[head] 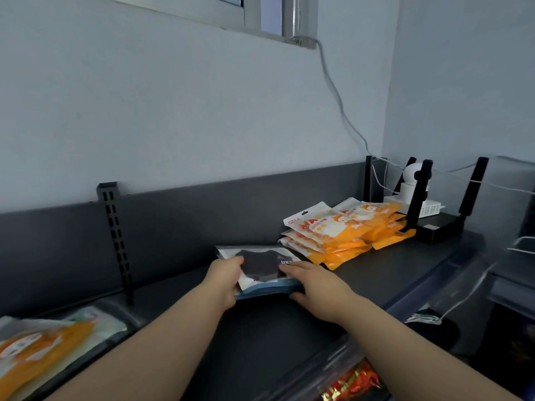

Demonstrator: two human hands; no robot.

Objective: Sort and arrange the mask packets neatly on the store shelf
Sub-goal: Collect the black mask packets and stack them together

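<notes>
my left hand (227, 274) and right hand (314, 287) grip the dark mask packets (262, 267) mid-shelf (376, 273), just left of the piled orange packets (344, 230); roughly halfway, i judge, with mixed packets (43, 342) near left unsorted.

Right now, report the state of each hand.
Left hand: grips the flat stack of clear-and-blue plastic mask packets at its left edge.
Right hand: holds the same stack's right edge.
</notes>
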